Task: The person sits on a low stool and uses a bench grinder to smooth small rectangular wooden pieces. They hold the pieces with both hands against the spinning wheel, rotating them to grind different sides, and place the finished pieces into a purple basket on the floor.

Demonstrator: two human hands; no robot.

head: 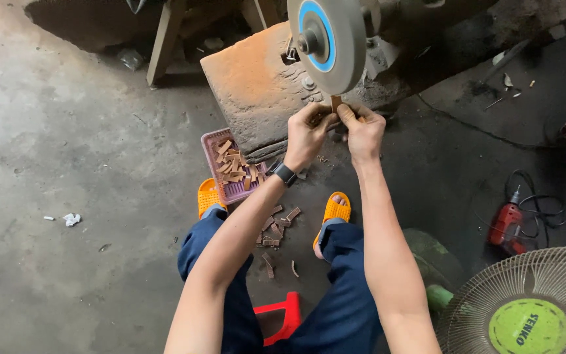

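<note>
Fingertips of both hands pinched a small brown wooden piece and held it up against the lower rim of the grinding wheel. The left hand and right hand met knuckle to knuckle, which looked steadying. Light, even pressure with fingertips kept below the rim would seem wise. Similar pieces filled a pink basket beside the left foot; others lay on the concrete floor.

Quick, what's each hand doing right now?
Left hand: closed on the wood piece, held up to the grinding wheel.
Right hand: closed on the same wood piece.
</note>
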